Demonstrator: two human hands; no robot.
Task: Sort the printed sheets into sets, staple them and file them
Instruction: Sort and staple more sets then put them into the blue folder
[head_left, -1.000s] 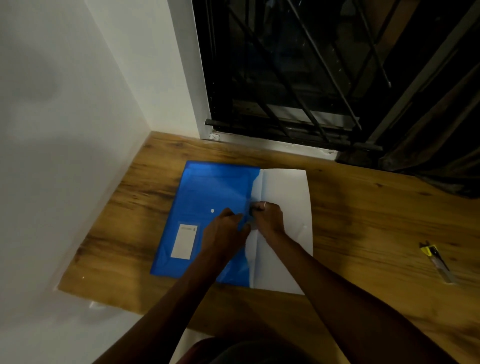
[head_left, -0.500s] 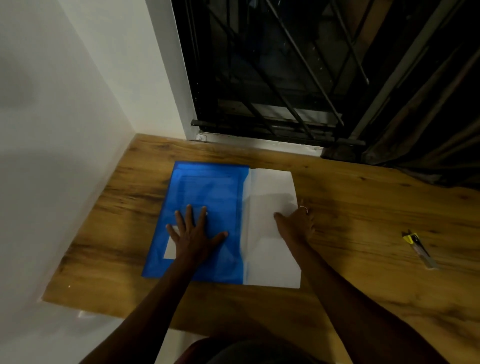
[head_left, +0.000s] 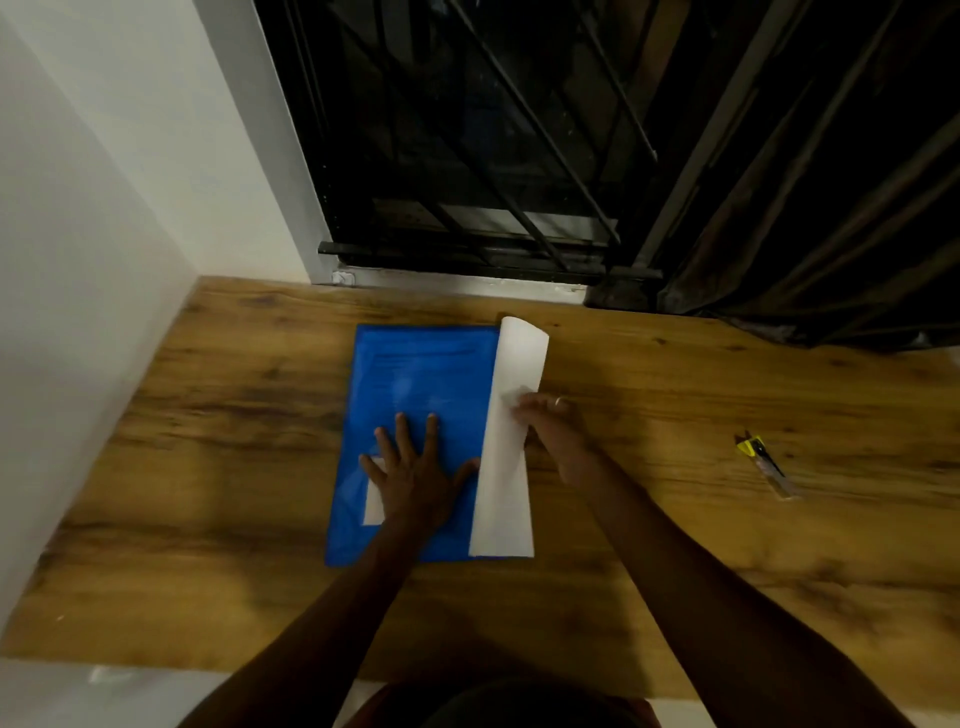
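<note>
My left hand (head_left: 413, 470) lies flat, fingers spread, on the blue folder (head_left: 415, 364), I judge to pin it to the worktop (head_left: 234, 415). My right hand (head_left: 550, 431) grips the right edge of the printed sheets (head_left: 506, 493). They jut from the folder's right side and curl leftward, probably for feeding in. A small yellow-and-black tool (head_left: 763, 460) lies well apart, rightward.
</note>
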